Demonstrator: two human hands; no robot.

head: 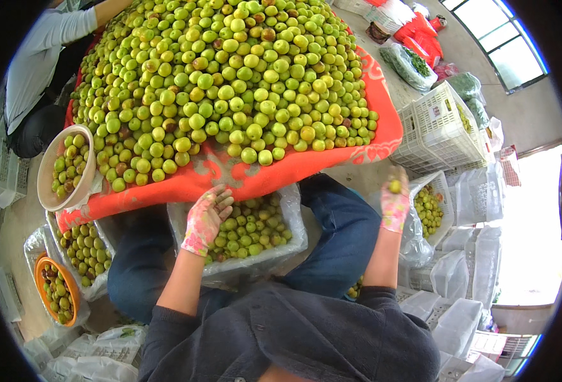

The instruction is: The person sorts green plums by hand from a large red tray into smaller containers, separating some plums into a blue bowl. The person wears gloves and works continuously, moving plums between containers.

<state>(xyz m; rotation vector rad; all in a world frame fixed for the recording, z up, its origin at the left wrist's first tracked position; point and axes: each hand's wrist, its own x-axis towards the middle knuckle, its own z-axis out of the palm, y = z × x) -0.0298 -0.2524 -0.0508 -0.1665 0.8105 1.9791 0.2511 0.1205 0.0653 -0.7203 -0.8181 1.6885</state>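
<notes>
A large heap of green jujubes (242,81), some browned, covers a table draped with a red patterned blanket (214,176). My left hand (208,217), in a floral glove, is empty with its fingers apart at the blanket's front edge. Beneath it, a plastic-lined crate (293,210) between my knees holds more jujubes. My right hand (395,203), gloved alike and slightly blurred, holds a single jujube (395,186) out to the right. Close to that hand is another lined crate (448,191) partly filled with jujubes.
A pale plastic basket (47,167) of jujubes rests at the table's left corner. Below it are a lined crate (106,241) and an orange basket (74,291) with fruit. White crates (433,124) stack on the right. Another person's sleeve (66,28) reaches in at upper left.
</notes>
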